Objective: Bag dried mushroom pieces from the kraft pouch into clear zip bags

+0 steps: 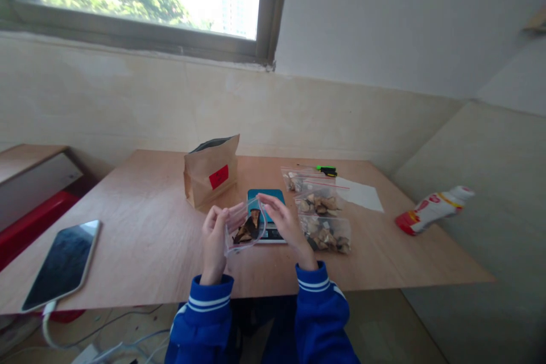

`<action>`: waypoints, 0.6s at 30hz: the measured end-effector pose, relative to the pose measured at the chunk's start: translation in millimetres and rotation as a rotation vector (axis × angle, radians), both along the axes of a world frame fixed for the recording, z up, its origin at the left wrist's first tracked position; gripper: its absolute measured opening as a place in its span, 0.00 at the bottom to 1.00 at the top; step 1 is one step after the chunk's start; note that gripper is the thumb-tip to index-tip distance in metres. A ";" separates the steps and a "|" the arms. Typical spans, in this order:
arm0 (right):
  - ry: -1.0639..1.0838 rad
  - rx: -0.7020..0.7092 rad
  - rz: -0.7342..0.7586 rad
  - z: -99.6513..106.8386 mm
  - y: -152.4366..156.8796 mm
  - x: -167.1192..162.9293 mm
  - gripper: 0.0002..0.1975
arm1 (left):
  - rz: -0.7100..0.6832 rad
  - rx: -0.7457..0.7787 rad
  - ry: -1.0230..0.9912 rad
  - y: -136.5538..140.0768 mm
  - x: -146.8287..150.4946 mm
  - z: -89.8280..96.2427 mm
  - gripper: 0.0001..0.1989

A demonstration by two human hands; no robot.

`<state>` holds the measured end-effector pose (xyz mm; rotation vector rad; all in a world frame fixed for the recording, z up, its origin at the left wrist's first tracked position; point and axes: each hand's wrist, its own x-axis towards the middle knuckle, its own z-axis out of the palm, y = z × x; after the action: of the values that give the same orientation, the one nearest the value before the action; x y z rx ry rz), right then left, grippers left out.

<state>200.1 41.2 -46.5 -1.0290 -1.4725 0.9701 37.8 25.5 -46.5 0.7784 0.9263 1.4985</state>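
Observation:
Between my two hands is a clear zip bag (pixel 239 245) with a few dark brown dried pieces, perhaps mushroom slices, inside. My left hand (pixel 215 236) grips the bag's left side, thumb pressed against the plastic. At the bag's right edge, my right hand (pixel 284 222) pinches the rim with its fingertips, and the mouth looks spread. Beneath and behind the bag sits a blue-topped kitchen scale (pixel 267 194), its display partly covered. Just right of my right hand, zip bags of dried pieces (pixel 326 234) lie in a column.
A brown paper pouch (pixel 200 179) with a red label stands open behind my left hand. A tablet (pixel 63 264) on a white cable lies at left. White paper (pixel 362 196), a green-and-black tool (pixel 326 169) and a red-and-white bottle (pixel 433 210) are to the right.

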 end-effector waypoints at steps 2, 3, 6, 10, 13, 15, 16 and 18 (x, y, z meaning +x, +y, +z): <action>0.068 -0.022 0.016 -5.7 -7.7 -0.8 0.20 | -0.106 0.000 -0.008 6.4 1.7 3.4 0.18; 0.101 -0.030 0.017 -7.8 -11.1 -1.5 0.20 | -0.148 0.004 -0.010 9.3 2.8 4.8 0.18; 0.183 -0.039 -0.042 -13.6 -17.4 -3.0 0.17 | -0.177 0.003 0.028 14.6 5.4 7.4 0.18; 0.238 -0.041 -0.238 -21.3 -18.9 -4.9 0.15 | -0.214 -0.057 0.069 10.5 3.2 2.6 0.25; 0.275 0.001 -0.460 -25.7 -19.2 -8.6 0.18 | -0.311 -0.085 -0.013 1.6 -1.3 -4.3 0.33; 0.296 0.020 -0.602 -27.6 -20.2 -11.1 0.19 | -0.373 -0.054 -0.078 -4.9 -3.1 -6.2 0.36; 0.305 0.020 -0.657 -28.2 -21.0 -12.0 0.19 | -0.396 -0.027 -0.089 -7.8 -3.4 -6.1 0.36; 0.308 0.017 -0.732 -28.4 -23.1 -12.7 0.20 | -0.415 0.038 -0.028 -12.3 -2.4 -4.5 0.32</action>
<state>187.4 18.1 -74.9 -1.2161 -0.7481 0.5445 35.4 13.2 -51.0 0.9125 0.6664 1.1610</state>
